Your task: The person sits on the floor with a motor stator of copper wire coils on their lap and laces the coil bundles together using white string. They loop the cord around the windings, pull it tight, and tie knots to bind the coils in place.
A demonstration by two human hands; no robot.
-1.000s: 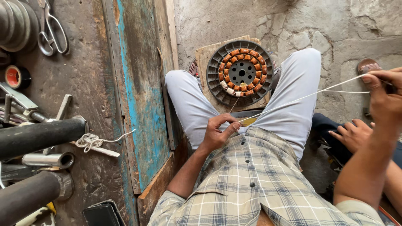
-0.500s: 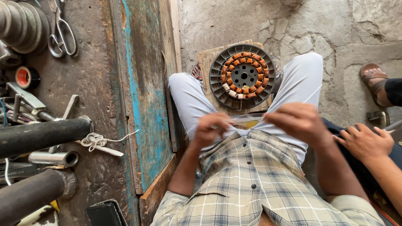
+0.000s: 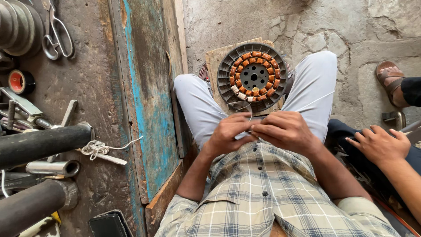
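Observation:
I sit with my knees apart, and a round fan stator (image 3: 254, 77) with copper coils lies on a wooden board (image 3: 215, 59) between them. My left hand (image 3: 230, 134) and my right hand (image 3: 285, 130) meet in my lap just below the stator, fingertips together. Both pinch a thin white thread (image 3: 316, 99) that runs from my fingers up over my right thigh. A short loop of it curls toward the stator's lower rim.
A worn blue-painted bench (image 3: 144, 101) stands at my left with scissors (image 3: 56, 35), a red tape roll (image 3: 17, 81), metal pipes (image 3: 41, 142) and a wad of string (image 3: 95, 148). Another person's hand (image 3: 378, 144) rests at the right, a sandalled foot (image 3: 389, 79) beyond it.
My right hand, stretched far out to the right pulling the thread taut a second ago, has come back in to meet my left hand in my lap.

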